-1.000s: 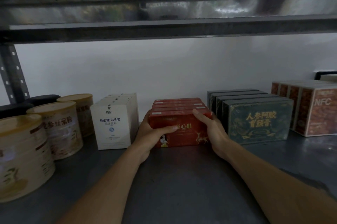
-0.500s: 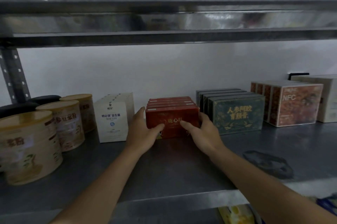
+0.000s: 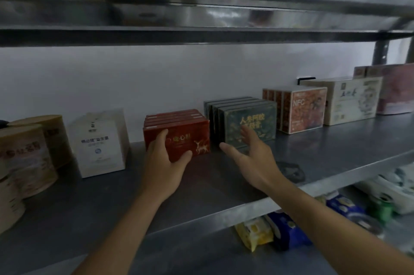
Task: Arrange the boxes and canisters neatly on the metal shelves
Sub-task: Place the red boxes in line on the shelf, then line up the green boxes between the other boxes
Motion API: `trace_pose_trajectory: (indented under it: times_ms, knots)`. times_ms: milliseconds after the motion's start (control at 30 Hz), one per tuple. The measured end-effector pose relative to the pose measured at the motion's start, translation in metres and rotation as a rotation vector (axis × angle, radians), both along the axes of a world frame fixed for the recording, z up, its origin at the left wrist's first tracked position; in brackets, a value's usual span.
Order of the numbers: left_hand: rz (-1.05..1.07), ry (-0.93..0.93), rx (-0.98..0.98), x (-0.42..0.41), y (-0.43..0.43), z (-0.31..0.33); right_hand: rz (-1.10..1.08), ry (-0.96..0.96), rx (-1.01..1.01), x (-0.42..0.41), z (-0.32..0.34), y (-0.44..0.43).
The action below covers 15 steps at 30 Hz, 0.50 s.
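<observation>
Most of the middle metal shelf (image 3: 336, 156) already looked orderly. From the left of the frame ran tan canisters (image 3: 26, 153), a row of white boxes (image 3: 100, 144), the red boxes (image 3: 179, 133) at centre, the dark green boxes (image 3: 248, 122) just to their right, then the orange NFC boxes (image 3: 302, 109), a cream box (image 3: 351, 100) and a pinkish box (image 3: 394, 88) at the far right. Each kind stood in its own file, front to back.

The left hand (image 3: 165, 160) lay against the front red box, its fingers (image 3: 160, 140) spread on the box's left corner and the thumb pressed on the face; it braced the box rather than lifted it. The right hand (image 3: 251, 151) hovered wide open and empty in front of the green boxes, near the front one, and contact could not be made out.

By my reading, the red file sat square, and the green file looked like the next to be nudged into line. The canisters at the lower left edge appeared less evenly set, though blur made this uncertain. A lower shelf at bottom right held loose packets (image 3: 280, 230), which looked unsorted.
</observation>
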<state>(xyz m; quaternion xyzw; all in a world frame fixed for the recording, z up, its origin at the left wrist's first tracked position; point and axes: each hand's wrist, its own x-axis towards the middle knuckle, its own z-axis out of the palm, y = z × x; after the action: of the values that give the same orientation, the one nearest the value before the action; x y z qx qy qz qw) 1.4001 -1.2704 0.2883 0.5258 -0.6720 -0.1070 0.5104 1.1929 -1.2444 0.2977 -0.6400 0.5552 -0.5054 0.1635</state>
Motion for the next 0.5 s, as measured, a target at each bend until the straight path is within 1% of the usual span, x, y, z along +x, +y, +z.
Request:
trace_pose_trajectory:
  times_ms: [267,400,500]
  knots:
    - [-0.039,0.055,-0.005,-0.072,0.0,0.001,-0.02,-0.025,-0.041,-0.069,0.005,-0.009]
    - [-0.017,0.043,0.015,-0.117,-0.008,0.004,0.051,-0.057,-0.056,-0.108,0.011,-0.029]
    - [0.038,0.058,-0.028,-0.152,-0.018,0.009,0.116,-0.044,-0.064,-0.136,0.015,-0.046]
